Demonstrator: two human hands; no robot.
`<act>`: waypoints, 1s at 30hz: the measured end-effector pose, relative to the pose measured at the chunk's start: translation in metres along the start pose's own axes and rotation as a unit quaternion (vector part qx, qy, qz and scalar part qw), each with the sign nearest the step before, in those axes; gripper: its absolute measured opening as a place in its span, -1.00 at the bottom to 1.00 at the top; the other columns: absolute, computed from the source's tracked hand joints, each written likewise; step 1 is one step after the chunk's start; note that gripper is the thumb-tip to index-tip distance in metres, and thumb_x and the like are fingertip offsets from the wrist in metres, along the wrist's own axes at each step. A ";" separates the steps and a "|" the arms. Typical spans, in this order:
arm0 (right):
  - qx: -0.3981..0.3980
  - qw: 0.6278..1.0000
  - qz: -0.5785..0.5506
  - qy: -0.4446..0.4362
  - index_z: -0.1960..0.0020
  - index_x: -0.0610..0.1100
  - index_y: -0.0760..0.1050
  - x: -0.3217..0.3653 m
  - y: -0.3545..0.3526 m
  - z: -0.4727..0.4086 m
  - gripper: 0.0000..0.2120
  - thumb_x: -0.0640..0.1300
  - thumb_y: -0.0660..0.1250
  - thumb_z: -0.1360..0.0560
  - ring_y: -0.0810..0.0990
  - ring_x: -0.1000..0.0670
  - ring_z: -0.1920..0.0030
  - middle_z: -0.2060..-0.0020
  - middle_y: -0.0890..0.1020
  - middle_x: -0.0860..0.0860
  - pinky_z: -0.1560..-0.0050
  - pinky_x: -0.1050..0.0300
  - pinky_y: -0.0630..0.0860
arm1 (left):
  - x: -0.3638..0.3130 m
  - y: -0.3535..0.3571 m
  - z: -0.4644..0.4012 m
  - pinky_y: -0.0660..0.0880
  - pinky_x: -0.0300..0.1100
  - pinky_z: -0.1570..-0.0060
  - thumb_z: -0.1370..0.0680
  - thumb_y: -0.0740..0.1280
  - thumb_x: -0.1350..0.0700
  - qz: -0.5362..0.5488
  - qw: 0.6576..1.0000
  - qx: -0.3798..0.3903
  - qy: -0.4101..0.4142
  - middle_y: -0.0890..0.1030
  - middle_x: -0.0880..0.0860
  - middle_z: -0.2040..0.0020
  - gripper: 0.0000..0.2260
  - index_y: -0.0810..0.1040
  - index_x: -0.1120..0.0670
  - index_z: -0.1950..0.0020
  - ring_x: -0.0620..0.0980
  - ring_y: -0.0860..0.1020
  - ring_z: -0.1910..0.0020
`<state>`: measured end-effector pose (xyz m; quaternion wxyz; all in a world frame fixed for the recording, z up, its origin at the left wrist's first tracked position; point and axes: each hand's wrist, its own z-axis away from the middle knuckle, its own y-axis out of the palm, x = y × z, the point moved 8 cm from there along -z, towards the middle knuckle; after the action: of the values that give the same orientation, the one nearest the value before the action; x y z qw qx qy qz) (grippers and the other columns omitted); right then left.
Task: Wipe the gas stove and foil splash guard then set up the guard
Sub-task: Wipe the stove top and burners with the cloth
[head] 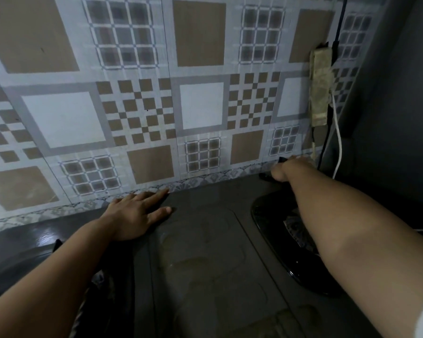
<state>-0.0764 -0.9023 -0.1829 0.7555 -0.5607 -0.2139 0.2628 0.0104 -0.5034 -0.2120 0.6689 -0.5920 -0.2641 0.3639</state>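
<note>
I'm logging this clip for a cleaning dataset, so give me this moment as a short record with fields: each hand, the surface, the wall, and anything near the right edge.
left hand: flat, palm down, fingers spread on the dark surface, fingertips close to the wall base
right hand: reached to the back right corner, closed on something dark; what it is cannot be told
surface: dark grey, with faint smears
patterned wall covering: upright behind the surface, squares and checks in brown, white and grey
power strip: fixed on the wall at right, a white cable hanging from it
</note>
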 end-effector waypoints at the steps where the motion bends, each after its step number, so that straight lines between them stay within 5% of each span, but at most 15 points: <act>1: 0.002 1.000 -0.002 -0.008 -0.60 -0.12 -0.13 -0.007 -0.003 0.000 -0.27 0.15 0.10 -0.59 0.02 -0.20 -0.56 -0.59 -0.05 -0.16 -0.54 -0.07 0.04 | 0.000 0.000 0.000 0.12 0.14 -0.41 -0.32 -0.29 -0.59 -0.001 1.000 -0.002 0.002 0.15 -0.08 -0.59 -0.22 -0.16 -0.39 -0.53 0.09 0.17 -0.53; 6: 0.040 0.998 0.006 -0.047 -0.59 -0.10 -0.27 -0.033 -0.001 0.000 -0.13 0.44 -0.14 -0.51 -0.21 -0.21 -0.57 -0.58 -0.20 -0.10 -0.52 -0.18 -0.15 | -0.001 0.001 0.000 0.11 0.14 -0.42 -0.34 -0.28 -0.58 -0.008 1.000 0.005 -0.004 0.15 -0.07 -0.59 -0.22 -0.15 -0.37 -0.53 0.12 0.17 -0.53; 20: 0.083 0.991 0.070 -0.079 -0.60 -0.08 -0.12 0.028 -0.001 0.032 -0.28 0.31 -0.08 -0.60 -0.04 -0.16 -0.58 -0.59 -0.07 -0.09 -0.53 -0.08 -0.02 | -0.006 -0.002 0.003 0.09 0.17 -0.44 -0.46 -0.16 -0.50 -0.011 1.000 0.009 -0.006 0.13 -0.06 -0.60 -0.32 -0.09 -0.32 -0.56 0.11 0.15 -0.55; 30: 0.045 0.985 0.090 -0.141 -0.58 -0.05 -0.28 0.095 0.030 0.082 -0.21 0.38 -0.13 -0.55 -0.19 -0.21 -0.57 -0.57 -0.26 -0.12 -0.53 -0.18 -0.15 | -0.006 -0.005 0.005 0.06 0.18 -0.44 -0.50 -0.15 -0.47 0.004 1.000 0.015 -0.002 0.12 -0.03 -0.61 -0.35 -0.09 -0.31 -0.56 0.12 0.13 -0.55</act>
<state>-0.0584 -0.7747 -0.1866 0.7156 -0.5001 -0.2546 0.4158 0.0041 -0.5055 -0.2060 0.6760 -0.5819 -0.2576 0.3716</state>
